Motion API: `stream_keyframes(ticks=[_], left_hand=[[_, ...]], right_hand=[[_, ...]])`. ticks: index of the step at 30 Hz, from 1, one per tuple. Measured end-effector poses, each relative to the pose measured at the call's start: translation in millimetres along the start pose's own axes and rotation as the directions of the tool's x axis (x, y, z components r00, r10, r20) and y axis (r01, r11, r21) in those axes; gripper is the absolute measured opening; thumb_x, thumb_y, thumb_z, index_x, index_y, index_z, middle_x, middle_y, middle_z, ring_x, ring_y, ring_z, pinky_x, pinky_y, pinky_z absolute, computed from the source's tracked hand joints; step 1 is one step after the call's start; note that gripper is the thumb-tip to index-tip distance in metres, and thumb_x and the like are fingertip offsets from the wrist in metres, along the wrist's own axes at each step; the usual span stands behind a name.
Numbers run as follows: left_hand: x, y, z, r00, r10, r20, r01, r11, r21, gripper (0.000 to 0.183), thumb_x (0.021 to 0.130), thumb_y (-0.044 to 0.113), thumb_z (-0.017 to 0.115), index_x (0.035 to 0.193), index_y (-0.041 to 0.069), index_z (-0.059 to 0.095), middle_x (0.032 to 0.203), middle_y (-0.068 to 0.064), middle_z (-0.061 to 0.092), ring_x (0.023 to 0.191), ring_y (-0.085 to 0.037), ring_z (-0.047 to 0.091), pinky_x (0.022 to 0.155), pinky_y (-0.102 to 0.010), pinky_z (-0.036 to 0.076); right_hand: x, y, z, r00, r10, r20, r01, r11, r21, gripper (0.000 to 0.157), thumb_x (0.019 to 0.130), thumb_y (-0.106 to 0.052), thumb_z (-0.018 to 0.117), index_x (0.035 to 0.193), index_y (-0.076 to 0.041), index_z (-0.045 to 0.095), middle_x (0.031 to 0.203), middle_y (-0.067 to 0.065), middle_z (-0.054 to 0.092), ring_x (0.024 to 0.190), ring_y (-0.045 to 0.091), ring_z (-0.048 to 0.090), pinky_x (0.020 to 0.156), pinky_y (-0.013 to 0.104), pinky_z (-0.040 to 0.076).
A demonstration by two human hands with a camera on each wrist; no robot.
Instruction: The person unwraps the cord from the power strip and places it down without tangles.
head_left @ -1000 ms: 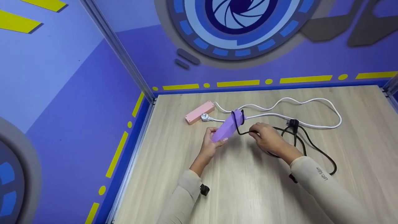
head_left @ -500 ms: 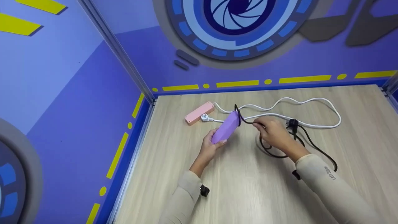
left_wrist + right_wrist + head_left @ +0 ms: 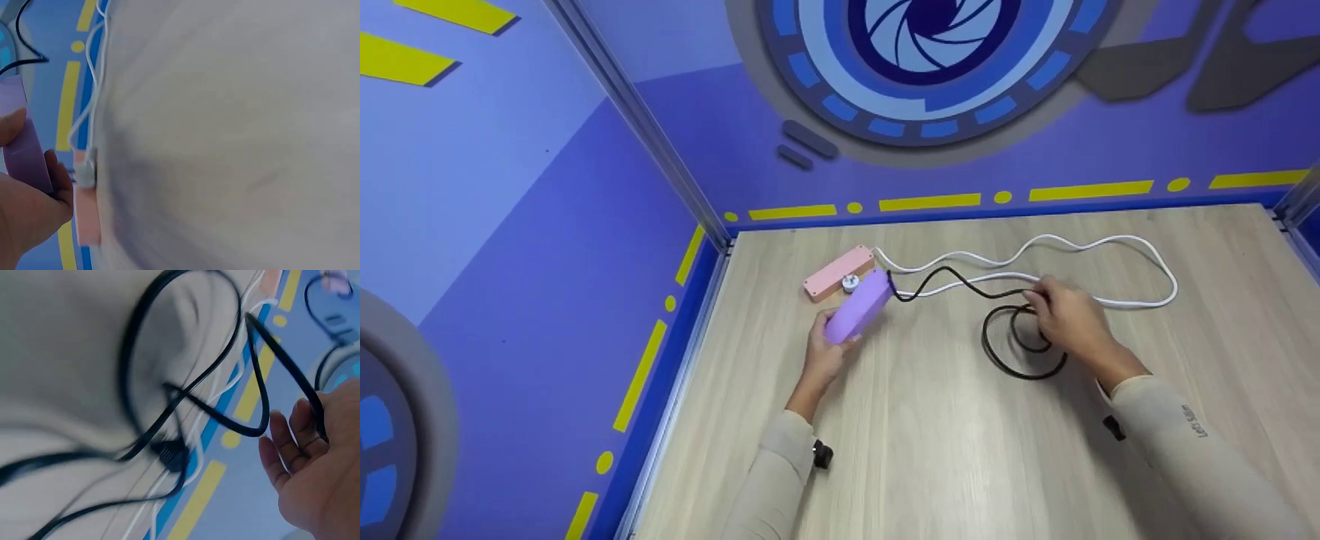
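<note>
My left hand grips a purple power strip by its near end, tilted and raised above the table. From the strip's far end runs a black cord. Further right, my right hand pinches this cord between thumb and fingers, and loose coils hang below it. In the right wrist view a black plug shows behind the loops; the head view hides it behind the right hand. The left wrist view shows the thumb on one side of the purple strip and fingers on the other.
A pink power strip lies behind the purple one, with a white plug against its side. Its white cord loops across the back of the wooden table. Blue printed panels stand at the back and left.
My right hand has pulled the black cord rightward, and the turn round the purple strip's end has come off. My left hand has shifted left with the strip.
</note>
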State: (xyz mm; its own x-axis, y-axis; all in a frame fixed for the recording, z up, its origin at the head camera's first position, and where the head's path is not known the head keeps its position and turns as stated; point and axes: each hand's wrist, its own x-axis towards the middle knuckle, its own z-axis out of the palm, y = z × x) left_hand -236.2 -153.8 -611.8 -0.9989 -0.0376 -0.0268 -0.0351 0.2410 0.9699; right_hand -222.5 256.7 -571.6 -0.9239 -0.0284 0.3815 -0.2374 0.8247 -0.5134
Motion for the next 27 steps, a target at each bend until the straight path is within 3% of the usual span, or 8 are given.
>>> stream_keyframes(ticks=[7, 12, 16, 20, 24, 27], left_hand=[[9.5, -17.7, -29.8, 0.997, -0.08, -0.011, 0.081, 0.983, 0.164, 0.057, 0.09, 0.0, 0.076, 0.142, 0.009, 0.053, 0.154, -0.016, 0.055, 0.154, -0.039, 0.044, 0.131, -0.061, 0.027], [14.0, -23.6, -33.4, 0.994, -0.109, 0.03, 0.102, 0.981, 0.167, 0.057, 0.089, -0.002, 0.076, 0.141, 0.006, 0.053, 0.153, -0.018, 0.055, 0.153, -0.04, 0.045, 0.13, -0.06, 0.028], [19.7, -25.9, -27.3, 0.994, -0.108, 0.028, 0.101, 0.978, 0.183, 0.057, 0.088, -0.003, 0.075, 0.139, 0.004, 0.052, 0.15, -0.019, 0.056, 0.15, -0.039, 0.048, 0.129, -0.058, 0.03], [24.6, -25.3, -21.2, 0.991, -0.135, -0.001, 0.133, 0.971, 0.201, 0.058, 0.087, -0.004, 0.075, 0.14, 0.005, 0.053, 0.149, -0.019, 0.056, 0.15, -0.038, 0.048, 0.13, -0.056, 0.031], [25.2, -23.9, -17.7, 0.985, -0.167, -0.042, 0.172, 0.949, 0.264, 0.062, 0.084, -0.005, 0.074, 0.141, 0.007, 0.054, 0.145, -0.017, 0.058, 0.146, -0.038, 0.05, 0.129, -0.056, 0.032], [24.1, -22.6, -16.5, 0.982, -0.18, -0.053, 0.187, 0.92, 0.344, 0.062, 0.084, -0.001, 0.075, 0.142, 0.008, 0.055, 0.142, -0.015, 0.059, 0.142, -0.038, 0.048, 0.126, -0.057, 0.03]], right_hand=[[1, 30, -30.9, 0.99, 0.13, -0.057, -0.132, 0.991, -0.037, 0.031, 0.107, -0.03, 0.065, 0.089, -0.005, 0.066, 0.069, 0.014, 0.066, 0.064, 0.035, 0.061, 0.06, 0.048, 0.039], [10, 37, -38.4, 0.977, 0.207, -0.055, -0.21, 0.976, -0.063, 0.056, 0.104, -0.049, 0.066, 0.066, -0.011, 0.051, 0.054, 0.002, 0.046, 0.053, 0.026, 0.045, 0.054, 0.038, 0.028], [14, 39, -39.1, 0.964, 0.263, 0.036, -0.261, 0.964, -0.054, 0.063, 0.104, -0.056, 0.064, 0.06, -0.015, 0.042, 0.053, -0.004, 0.036, 0.051, 0.021, 0.039, 0.052, 0.035, 0.026], [15, 40, -34.6, 0.963, 0.24, 0.126, -0.242, 0.97, 0.002, 0.058, 0.105, -0.05, 0.064, 0.064, -0.012, 0.046, 0.056, -0.005, 0.038, 0.054, 0.018, 0.039, 0.051, 0.031, 0.029], [17, 39, -27.1, 0.96, 0.203, 0.195, -0.222, 0.972, 0.079, 0.048, 0.106, -0.043, 0.064, 0.076, -0.006, 0.062, 0.065, 0.004, 0.06, 0.06, 0.016, 0.047, 0.054, 0.028, 0.036], [19, 36, -23.8, 0.94, 0.208, 0.27, -0.244, 0.963, 0.11, 0.045, 0.108, -0.044, 0.061, 0.087, -0.004, 0.066, 0.074, 0.008, 0.066, 0.065, 0.017, 0.05, 0.057, 0.029, 0.039]])
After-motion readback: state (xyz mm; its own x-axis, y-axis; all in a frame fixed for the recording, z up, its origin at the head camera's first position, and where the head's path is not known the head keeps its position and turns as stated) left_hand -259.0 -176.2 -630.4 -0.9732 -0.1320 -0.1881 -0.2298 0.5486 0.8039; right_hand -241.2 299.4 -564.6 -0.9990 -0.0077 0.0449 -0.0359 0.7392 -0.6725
